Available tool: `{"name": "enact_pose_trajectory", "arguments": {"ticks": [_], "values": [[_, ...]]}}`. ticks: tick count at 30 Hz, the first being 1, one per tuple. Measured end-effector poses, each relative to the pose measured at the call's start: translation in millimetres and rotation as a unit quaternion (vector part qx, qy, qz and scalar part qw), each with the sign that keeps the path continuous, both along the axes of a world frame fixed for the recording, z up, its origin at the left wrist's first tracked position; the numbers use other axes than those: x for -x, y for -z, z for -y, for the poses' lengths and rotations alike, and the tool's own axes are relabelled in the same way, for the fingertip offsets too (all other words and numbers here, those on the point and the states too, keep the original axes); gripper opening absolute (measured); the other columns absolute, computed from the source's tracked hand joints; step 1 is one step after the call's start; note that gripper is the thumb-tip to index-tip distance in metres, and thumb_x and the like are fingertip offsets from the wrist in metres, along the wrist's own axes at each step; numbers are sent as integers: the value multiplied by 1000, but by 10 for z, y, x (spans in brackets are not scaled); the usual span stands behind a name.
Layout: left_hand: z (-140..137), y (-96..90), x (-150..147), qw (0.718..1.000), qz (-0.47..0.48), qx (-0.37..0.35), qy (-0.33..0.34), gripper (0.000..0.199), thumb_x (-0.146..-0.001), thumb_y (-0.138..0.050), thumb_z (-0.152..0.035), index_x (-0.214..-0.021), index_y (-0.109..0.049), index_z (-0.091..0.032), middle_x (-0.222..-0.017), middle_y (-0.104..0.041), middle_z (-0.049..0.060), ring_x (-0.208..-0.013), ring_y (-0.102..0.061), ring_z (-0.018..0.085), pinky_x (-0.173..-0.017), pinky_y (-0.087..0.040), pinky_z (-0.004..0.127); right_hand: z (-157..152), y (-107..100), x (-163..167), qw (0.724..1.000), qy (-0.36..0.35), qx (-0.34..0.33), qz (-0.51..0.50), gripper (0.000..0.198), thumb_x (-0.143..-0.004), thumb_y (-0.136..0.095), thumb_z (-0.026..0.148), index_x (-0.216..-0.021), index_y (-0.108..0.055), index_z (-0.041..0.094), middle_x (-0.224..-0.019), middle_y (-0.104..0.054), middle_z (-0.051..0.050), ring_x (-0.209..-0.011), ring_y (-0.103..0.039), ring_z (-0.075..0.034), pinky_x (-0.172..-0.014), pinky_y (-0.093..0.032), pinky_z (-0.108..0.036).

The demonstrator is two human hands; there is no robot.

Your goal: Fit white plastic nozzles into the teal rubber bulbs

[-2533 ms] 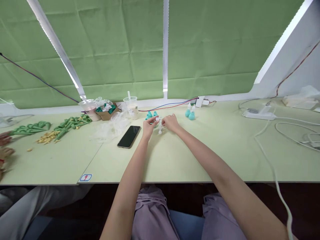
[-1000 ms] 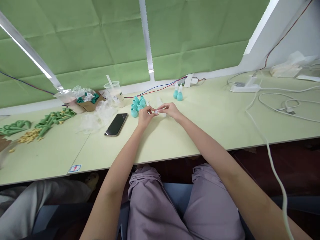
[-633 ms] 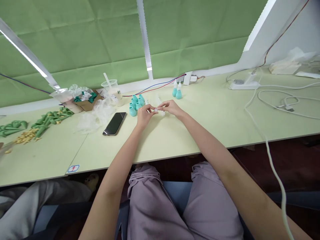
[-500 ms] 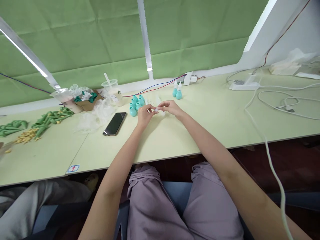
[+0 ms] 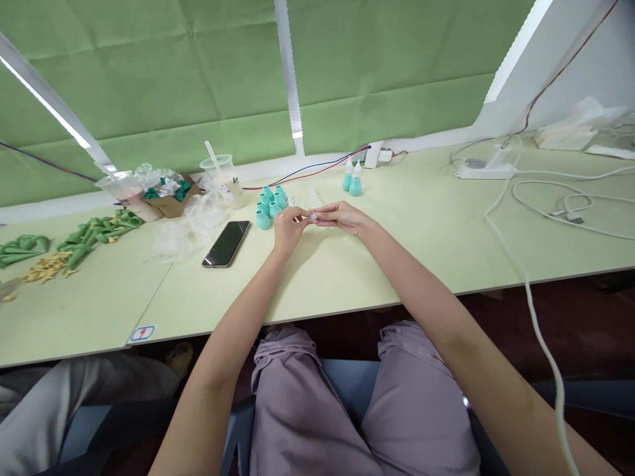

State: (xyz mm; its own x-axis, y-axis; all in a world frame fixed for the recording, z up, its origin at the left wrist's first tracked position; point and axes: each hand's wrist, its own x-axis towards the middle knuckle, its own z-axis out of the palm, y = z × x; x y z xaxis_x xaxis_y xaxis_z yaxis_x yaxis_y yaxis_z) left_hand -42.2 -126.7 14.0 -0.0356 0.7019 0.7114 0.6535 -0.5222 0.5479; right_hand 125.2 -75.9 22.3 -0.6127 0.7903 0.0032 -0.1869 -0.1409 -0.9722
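Observation:
Between my fingertips, above the table, is a small translucent white piece (image 5: 313, 215), mostly covered by the fingers. My left hand (image 5: 292, 226) pinches it from the left, and my right hand (image 5: 342, 218) closes on it from the right. Just left of my left hand stand several turquoise bulbs (image 5: 263, 219) with open necks. Behind the fingers lie small clear-white tips (image 5: 313, 198), partly hidden. Farther back, two turquoise bulbs with white nozzles (image 5: 355, 186) stand upright side by side.
A black phone (image 5: 226, 244) lies left of my arm, by a crumpled plastic bag (image 5: 186, 231). Behind are a drink cup with straw (image 5: 225, 178) and a cardboard box (image 5: 176, 206). Green pieces (image 5: 94, 235) lie far left. A white cable (image 5: 536, 317) hangs over the table's right front edge.
My right hand has turned slightly and its fingers are straighter and closer together around the small white piece. My left hand still pinches at nearly the same spot.

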Motion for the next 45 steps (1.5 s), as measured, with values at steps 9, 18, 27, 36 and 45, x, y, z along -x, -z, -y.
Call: {"name": "enact_pose_trajectory", "arguments": {"ticks": [9, 18, 27, 36, 45], "values": [[-25, 48, -3, 999, -47, -14, -10, 21, -80, -63, -37, -69, -70, -22, -67, -66, 3, -63, -54, 15, -66, -44, 31, -33, 56, 32, 999, 12, 38, -10, 15, -62, -80, 10, -75, -74, 15, -84, -74, -5, -86, -70, -17, -89, -56, -28], [-34, 77, 0, 996, -89, -23, -5, 15, -80, -63, -29, -68, -68, -22, -67, -65, 3, -66, -54, 17, -68, -41, 30, -30, 37, 13, 998, 31, 53, 19, 16, -61, -80, 8, -73, -72, 14, -78, -73, -5, -76, -70, -16, -85, -56, -29], [53, -69, -49, 997, -7, -59, -46, 20, -84, -60, -34, -100, -67, -25, -86, -65, 3, -76, -57, 17, -74, -43, 29, 143, -109, 51, 999, -14, -48, -23, 36, -79, -66, 45, -108, -64, 24, -107, -71, -5, -90, -69, -17, -84, -54, -33], [78, -25, -94, 996, -23, -86, -20, 15, -86, -57, -31, -97, -62, -22, -92, -65, 5, -85, -59, 18, -74, -47, 30, 133, -23, 121, 998, -53, -27, -29, 34, -80, -61, 52, -90, -70, 20, -108, -70, -7, -92, -67, -17, -82, -54, -30], [65, -41, -57, 987, -108, -83, -87, 28, -85, -56, -45, -97, -60, -20, -107, -60, 9, -105, -54, 24, -85, -45, 36, 82, -28, 54, 996, 7, -3, -94, 32, -60, -83, 27, -88, -70, 19, -84, -72, -1, -81, -67, -13, -92, -51, -30]]}}
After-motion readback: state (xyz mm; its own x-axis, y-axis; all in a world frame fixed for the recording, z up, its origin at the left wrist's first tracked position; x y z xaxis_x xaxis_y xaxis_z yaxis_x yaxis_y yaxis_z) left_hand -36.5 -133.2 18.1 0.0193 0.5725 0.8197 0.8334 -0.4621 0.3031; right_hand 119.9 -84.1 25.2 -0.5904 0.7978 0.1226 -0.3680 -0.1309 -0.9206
